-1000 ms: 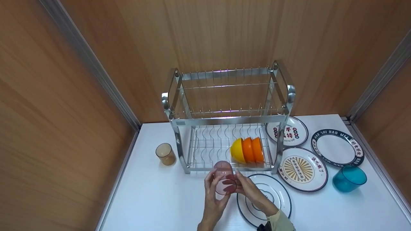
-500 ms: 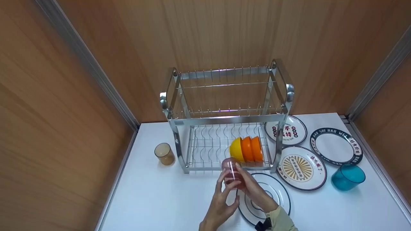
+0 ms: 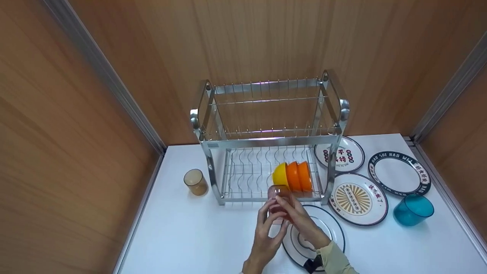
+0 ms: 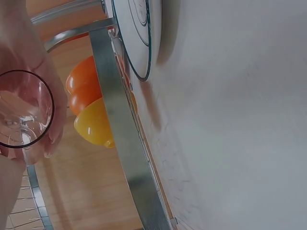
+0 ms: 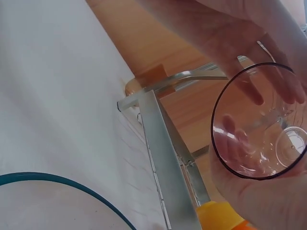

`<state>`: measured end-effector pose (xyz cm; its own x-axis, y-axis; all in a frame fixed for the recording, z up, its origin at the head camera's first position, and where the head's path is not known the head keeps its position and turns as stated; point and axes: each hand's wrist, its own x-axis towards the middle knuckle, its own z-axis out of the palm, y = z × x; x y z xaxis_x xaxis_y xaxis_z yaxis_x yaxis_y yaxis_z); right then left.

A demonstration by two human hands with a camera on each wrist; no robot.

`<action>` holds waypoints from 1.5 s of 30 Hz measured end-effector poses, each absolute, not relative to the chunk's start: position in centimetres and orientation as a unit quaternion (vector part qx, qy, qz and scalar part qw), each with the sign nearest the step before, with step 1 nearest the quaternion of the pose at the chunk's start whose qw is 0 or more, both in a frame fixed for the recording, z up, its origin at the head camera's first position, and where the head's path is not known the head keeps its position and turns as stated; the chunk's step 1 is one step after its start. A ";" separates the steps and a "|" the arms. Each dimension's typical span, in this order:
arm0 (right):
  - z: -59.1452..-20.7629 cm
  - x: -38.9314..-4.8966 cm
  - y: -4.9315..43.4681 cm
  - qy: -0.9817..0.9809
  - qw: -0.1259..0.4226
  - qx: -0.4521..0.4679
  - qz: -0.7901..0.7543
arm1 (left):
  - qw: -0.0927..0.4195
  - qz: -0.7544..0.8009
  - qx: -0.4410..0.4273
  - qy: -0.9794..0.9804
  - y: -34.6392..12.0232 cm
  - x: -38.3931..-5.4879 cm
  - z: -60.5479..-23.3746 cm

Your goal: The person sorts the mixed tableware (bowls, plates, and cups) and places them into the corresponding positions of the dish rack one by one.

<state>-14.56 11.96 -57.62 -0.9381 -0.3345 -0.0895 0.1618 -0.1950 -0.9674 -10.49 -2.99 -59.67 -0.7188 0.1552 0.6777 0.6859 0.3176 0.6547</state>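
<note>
Both hands hold a see-through pink cup (image 3: 278, 189) just in front of the rack's lower shelf. Its base points up and away, while the dark-edged open mouth of the glass-like cup (image 5: 261, 124) faces the right wrist camera. The left hand (image 3: 265, 238) grips it from the left and below with bent fingers. From the right, the right hand (image 3: 304, 224) wraps its fingers and thumb round the side. Below the right forearm lies a white plate (image 3: 335, 236) with dark rings, partly hidden by that arm.
A two-tier metal dish rack (image 3: 274, 142) stands at the back, with a yellow bowl (image 3: 280, 176) and orange bowls (image 3: 298, 177) on its lower shelf. An amber cup (image 3: 196, 182) stands left. To the right are patterned plates (image 3: 374, 209) and a teal cup (image 3: 413, 211).
The cup has moved right and slightly toward the rack, and its mouth has turned away from the head view. Both hands have shifted right with it, the right hand wrapping further over its side.
</note>
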 end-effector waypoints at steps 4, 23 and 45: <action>-57.5 -14.8 12.3 0.630 0.142 -0.083 -0.759 | 0.265 -0.513 -0.269 -0.771 -3.1 -10.7 -59.4; -54.2 -18.8 14.0 0.682 0.030 -0.069 -0.727 | 0.302 -0.488 -0.146 -0.806 -7.0 -13.8 -59.0; -52.1 -24.9 16.5 0.736 0.009 0.003 -0.677 | 0.349 -0.513 0.071 -0.781 -14.3 -17.1 -59.8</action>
<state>-24.88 16.52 -52.10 -0.9998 -0.0085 -0.0178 0.0170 0.0827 -0.9964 -17.07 -14.35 -59.77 -0.7462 -0.4690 0.4725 0.2472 0.4637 0.8508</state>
